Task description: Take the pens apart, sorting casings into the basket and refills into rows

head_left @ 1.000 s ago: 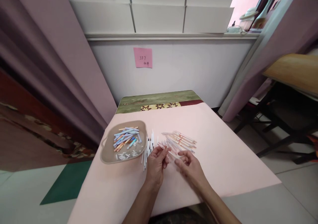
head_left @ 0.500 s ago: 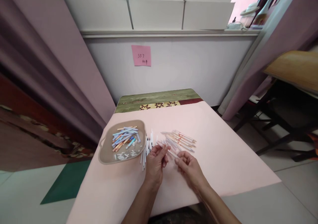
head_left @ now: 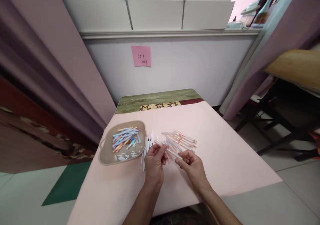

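Note:
A slim see-through pen barrel point(head_left: 173, 152) slants between my two hands. My left hand point(head_left: 155, 156) pinches its upper left part between thumb and fingers. At its lower right end my right hand point(head_left: 188, 163) is closed on it with thumb and fingertips. Beyond the hands lie several clear pens point(head_left: 183, 139) with gold and reddish details, their tips pointing right. Thin white refills point(head_left: 145, 156), some with dark ends, lie in a loose bundle just left of my left hand, which partly covers them.
A beige tray point(head_left: 105, 153) at the left holds blue, purple and orange pen parts and small white pieces. Pale pink paper point(head_left: 225, 171) covers the table, whose green patterned far end point(head_left: 160, 98) shows. A pink note point(head_left: 141, 56) is on the wall.
The pen barrel shows more clearly between my hands, which have shifted only slightly. My right hand has turned a little. The tray, refills and laid-out pens have stayed put.

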Tool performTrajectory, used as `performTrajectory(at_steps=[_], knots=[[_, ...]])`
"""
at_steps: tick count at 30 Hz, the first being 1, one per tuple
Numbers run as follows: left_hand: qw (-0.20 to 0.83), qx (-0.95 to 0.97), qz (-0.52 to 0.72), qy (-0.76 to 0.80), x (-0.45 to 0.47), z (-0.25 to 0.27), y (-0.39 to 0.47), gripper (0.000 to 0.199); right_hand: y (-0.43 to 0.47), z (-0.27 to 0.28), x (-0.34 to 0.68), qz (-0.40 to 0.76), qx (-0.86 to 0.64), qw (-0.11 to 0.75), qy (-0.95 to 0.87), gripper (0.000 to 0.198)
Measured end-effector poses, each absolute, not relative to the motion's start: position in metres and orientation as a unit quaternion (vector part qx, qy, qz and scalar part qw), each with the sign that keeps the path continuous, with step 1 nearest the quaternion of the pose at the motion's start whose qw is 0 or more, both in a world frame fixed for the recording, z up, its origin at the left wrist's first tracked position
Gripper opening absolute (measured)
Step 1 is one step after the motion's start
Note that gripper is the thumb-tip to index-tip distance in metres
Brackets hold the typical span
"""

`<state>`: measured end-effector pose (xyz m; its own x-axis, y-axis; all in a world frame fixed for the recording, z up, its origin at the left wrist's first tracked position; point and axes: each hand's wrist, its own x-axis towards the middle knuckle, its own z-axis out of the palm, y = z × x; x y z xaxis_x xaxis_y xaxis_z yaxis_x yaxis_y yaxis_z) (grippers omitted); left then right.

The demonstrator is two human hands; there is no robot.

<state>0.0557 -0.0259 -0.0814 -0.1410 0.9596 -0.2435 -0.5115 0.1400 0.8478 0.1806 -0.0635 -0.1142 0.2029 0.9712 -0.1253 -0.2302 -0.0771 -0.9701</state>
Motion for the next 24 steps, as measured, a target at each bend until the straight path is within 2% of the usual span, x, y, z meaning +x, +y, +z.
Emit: performTrajectory(at_steps=[8,16,21,24], knots=[[0.584,0.29,0.612,0.446,0.058,-0.079,-0.026,0.035,-0.07,-0.11,0.175,0.501,-0.533,0.572,-0.371,0.037],[0.66,0.333,0.536,0.407,0.056,-0.076,-0.031,0.037,-0.069,-0.107,0.179,0.554,-0.495,0.566,-0.356,0.033],[0.545,0.35,0.611,0.455,0.046,-0.076,-0.022,0.024,-0.069,-0.113,0.181,0.516,-0.519,0.568,-0.377,0.031],[0.442,0.437,0.594,0.511,0.032,-0.067,-0.017,0.022,-0.068,-0.117,0.184,0.498,-0.538,0.547,-0.403,0.031]])
